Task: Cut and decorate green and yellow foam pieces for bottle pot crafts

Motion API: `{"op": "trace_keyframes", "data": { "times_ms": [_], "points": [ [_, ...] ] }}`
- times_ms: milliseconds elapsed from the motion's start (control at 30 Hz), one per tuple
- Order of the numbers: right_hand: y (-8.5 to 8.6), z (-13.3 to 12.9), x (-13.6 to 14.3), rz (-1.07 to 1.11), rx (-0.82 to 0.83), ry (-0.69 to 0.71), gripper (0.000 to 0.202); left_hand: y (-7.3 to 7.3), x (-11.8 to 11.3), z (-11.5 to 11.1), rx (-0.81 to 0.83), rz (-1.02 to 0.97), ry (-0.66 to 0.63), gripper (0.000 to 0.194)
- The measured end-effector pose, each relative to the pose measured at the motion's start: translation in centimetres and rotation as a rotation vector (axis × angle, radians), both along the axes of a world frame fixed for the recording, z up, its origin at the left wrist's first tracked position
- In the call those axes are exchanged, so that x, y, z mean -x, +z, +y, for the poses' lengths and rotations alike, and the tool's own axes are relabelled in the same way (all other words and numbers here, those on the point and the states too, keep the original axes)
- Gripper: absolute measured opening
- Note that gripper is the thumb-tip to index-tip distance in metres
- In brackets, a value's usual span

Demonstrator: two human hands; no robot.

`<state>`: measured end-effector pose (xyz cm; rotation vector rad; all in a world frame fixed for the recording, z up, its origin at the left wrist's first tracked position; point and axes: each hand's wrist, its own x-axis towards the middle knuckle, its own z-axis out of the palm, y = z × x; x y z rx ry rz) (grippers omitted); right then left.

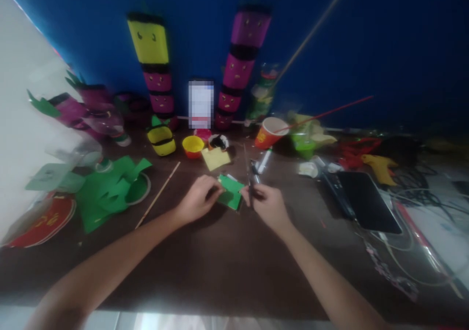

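Observation:
My left hand (201, 199) is closed, pinching the left edge of a small green sheet (230, 193), which looks like paper or craft foam. At the sheet's right edge, my right hand (269, 205) is closed round a slim dark pen-like tool (251, 176) that points up and away; blur hides its exact kind. The right fingertips also reach the sheet's edge. Just beyond the hands lie a white marker (265, 161) and a pale yellow sheet (216, 159). A thin wooden stick (158, 194) rests left of my left hand.
Green cut sheets (98, 198) and a red round lid (47, 222) lie at left. Small paint cups (193, 146), a yellow cup figure (161, 141) and a red paper cup (270, 133) stand behind. A phone (368, 203), cables and a yellow glue gun (381, 167) are at right.

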<state>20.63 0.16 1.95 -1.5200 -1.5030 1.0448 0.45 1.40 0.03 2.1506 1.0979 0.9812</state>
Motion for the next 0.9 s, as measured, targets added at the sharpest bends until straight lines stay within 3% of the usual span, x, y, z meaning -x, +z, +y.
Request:
{"op": "trace_keyframes", "data": {
  "times_ms": [167, 400, 700, 900],
  "points": [
    [0.8, -0.9, 1.3, 0.119, 0.082, 0.079, 0.028, 0.0, -0.2, -0.2, -0.144, -0.084, -0.018, 0.008],
    [1.7, -1.3, 2.0, 0.204, 0.202, 0.115, 0.034, -0.3, 0.6, -0.6, -0.496, 0.033, -0.14, 0.01],
    [1.9, -1.4, 2.0, 0.237, 0.216, 0.113, 0.039, 0.8, 0.7, -1.2, -0.616, 0.112, -0.204, 0.013],
    [1.9, -1.4, 2.1, 0.287, 0.262, 0.086, 0.028, 1.0, 0.7, -1.2, -0.726, 0.119, -0.198, 0.013]
  ]
}}
